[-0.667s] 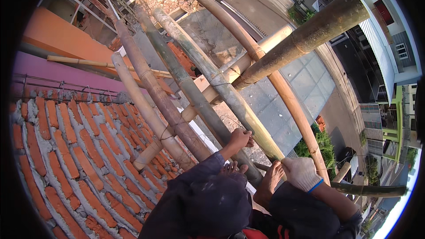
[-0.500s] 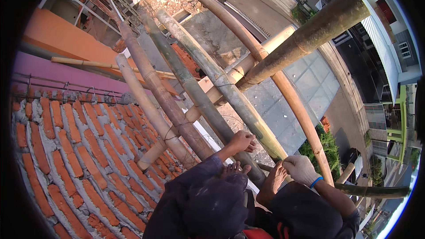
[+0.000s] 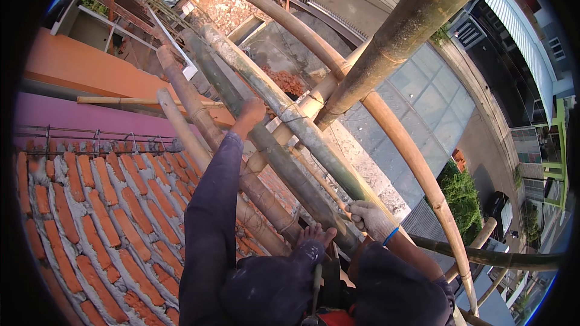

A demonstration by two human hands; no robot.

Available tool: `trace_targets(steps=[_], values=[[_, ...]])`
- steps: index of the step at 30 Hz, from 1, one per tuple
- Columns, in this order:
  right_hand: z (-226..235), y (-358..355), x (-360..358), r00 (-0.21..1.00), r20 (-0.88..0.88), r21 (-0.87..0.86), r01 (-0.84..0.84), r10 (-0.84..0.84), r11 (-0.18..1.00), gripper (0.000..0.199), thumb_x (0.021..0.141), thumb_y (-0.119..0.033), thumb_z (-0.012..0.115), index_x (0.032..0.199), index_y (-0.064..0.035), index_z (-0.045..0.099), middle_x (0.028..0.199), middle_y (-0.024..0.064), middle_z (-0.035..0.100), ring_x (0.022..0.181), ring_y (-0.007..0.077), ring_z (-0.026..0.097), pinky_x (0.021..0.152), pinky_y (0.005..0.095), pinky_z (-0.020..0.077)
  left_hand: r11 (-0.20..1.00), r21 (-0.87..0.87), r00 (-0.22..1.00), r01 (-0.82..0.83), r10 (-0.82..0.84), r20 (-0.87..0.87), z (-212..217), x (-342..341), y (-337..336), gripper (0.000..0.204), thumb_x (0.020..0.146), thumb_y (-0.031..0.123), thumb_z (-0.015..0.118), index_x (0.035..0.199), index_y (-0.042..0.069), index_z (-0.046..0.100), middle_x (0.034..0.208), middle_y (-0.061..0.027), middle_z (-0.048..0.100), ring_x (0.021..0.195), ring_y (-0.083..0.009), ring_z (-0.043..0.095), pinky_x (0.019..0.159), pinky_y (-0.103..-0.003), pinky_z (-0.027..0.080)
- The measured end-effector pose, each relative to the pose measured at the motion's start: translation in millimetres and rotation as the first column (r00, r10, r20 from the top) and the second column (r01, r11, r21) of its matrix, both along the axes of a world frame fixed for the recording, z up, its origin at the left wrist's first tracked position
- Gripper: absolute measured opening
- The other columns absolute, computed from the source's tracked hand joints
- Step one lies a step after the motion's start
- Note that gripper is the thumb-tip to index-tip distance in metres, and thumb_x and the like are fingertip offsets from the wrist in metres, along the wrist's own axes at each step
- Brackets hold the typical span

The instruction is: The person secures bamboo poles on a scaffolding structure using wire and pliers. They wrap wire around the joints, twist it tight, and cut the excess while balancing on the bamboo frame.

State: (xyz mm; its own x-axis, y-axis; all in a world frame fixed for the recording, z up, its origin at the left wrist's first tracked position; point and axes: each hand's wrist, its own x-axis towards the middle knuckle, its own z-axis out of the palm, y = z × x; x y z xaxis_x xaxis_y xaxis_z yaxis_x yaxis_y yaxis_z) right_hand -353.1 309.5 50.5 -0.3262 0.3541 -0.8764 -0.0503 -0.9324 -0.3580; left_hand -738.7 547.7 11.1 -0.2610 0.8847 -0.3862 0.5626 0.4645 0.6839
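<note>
Wooden stick (image 3: 321,179): I see right hand (image 3: 370,220) gripping it, open room along bamboo pole (image 3: 329,156); left hand (image 3: 252,111) curled, hold unclear.

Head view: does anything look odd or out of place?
Yes: the right hand is gloved while the left hand is bare, a mismatch. Bare toes also show by the bamboo poles, which looks odd this high up.

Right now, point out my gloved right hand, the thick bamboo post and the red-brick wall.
Gloved right hand (image 3: 370,220), head view: back of the glove.
Thick bamboo post (image 3: 397,45), head view: middle of its length.
Red-brick wall (image 3: 109,223), head view: middle of its face.
</note>
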Motion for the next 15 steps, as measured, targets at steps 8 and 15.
trace_targets(steps=[8,15], values=[[-11.2,4.4,-26.2,0.994,0.093,0.075,-0.070,0.063,0.995,0.020,0.097,-0.022,0.065,0.093,-0.0036,0.069,0.069,-0.0042,0.053,0.055,0.0050,0.045,0.047,0.0227,0.0324,0.913,-0.091,0.773,-0.398,0.387,0.502,-84.7,-7.4,7.1,0.027,0.095,0.008,0.050,0.110,-0.003,0.070,0.095,-0.0110,0.074,0.089,-0.0240,0.068,0.080,-0.036,0.052],[-23.0,4.4,-23.4,0.979,0.159,0.170,-0.158,0.131,0.973,0.021,0.098,-0.022,0.063,0.092,-0.0024,0.070,0.068,-0.0029,0.053,0.060,0.0074,0.048,0.054,0.0259,0.0387,0.860,-0.153,0.610,-0.487,0.460,0.645,-124.0,-2.5,0.4,0.027,0.094,0.010,0.052,0.110,-0.003,0.070,0.097,-0.0120,0.073,0.091,-0.0256,0.067,0.081,-0.037,0.052]])
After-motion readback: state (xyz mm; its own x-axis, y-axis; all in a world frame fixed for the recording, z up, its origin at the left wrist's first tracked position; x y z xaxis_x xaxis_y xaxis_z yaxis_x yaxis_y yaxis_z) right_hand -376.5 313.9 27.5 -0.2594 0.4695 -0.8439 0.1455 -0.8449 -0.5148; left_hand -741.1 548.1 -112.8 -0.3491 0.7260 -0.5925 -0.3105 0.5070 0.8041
